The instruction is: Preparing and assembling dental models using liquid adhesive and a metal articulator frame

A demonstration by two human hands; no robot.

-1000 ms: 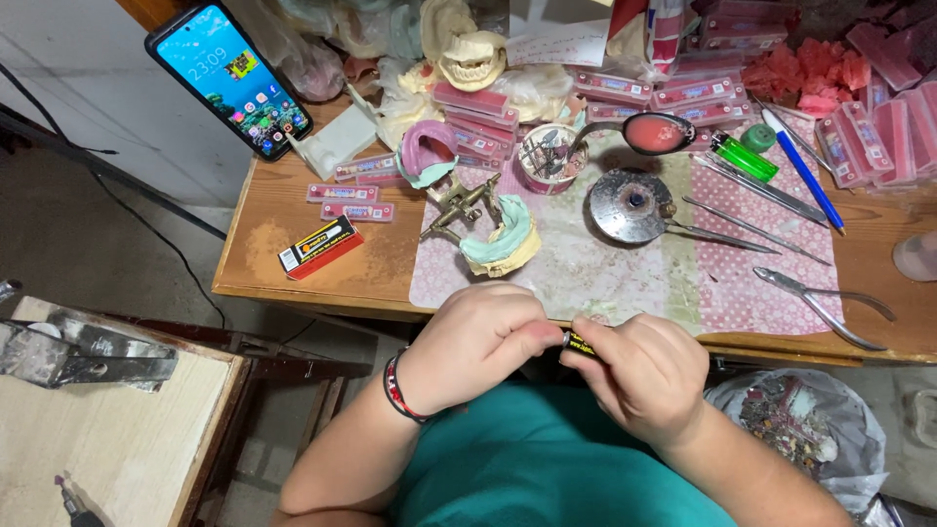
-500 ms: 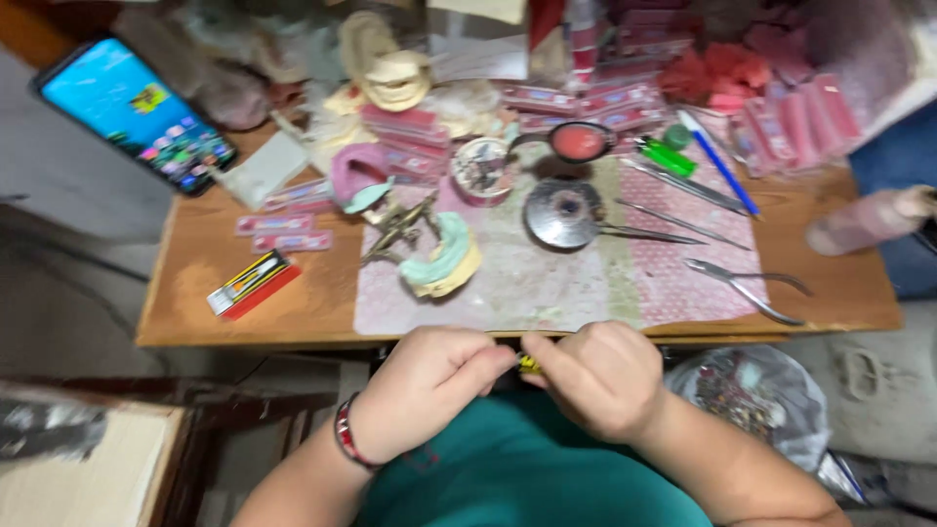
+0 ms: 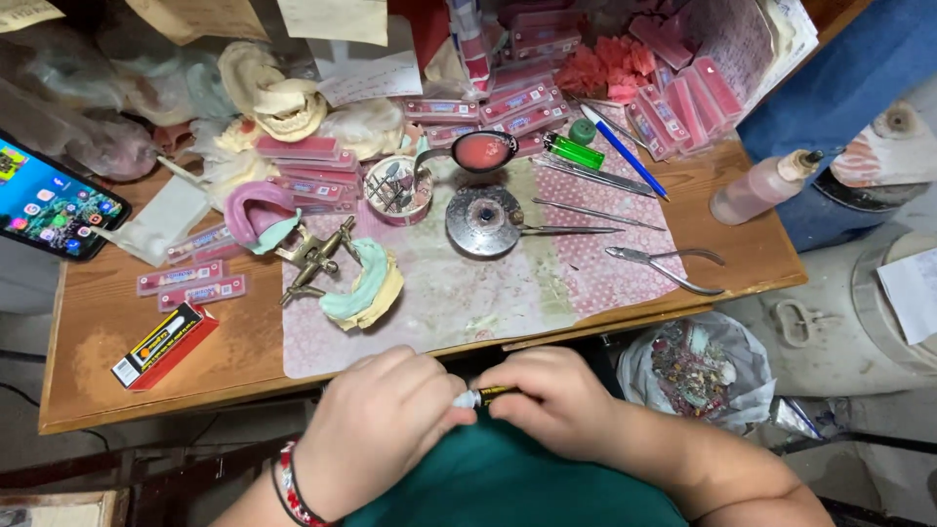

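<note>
Tube [image 3: 485, 395], small and yellow-black, is pinched between both hands just below the table [image 3: 98, 342] edge: its white cap end is gripped by the left hand [image 3: 376, 429], its body by the right hand [image 3: 551, 400]. Beyond the knuckles a dental cast [image 3: 366, 288] is seen; farther right, pliers [image 3: 664, 265].

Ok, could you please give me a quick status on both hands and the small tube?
Left hand and right hand both pinching a small tube, held below the table edge. Nothing between hands. Dental cast untouched on the mat.
</note>
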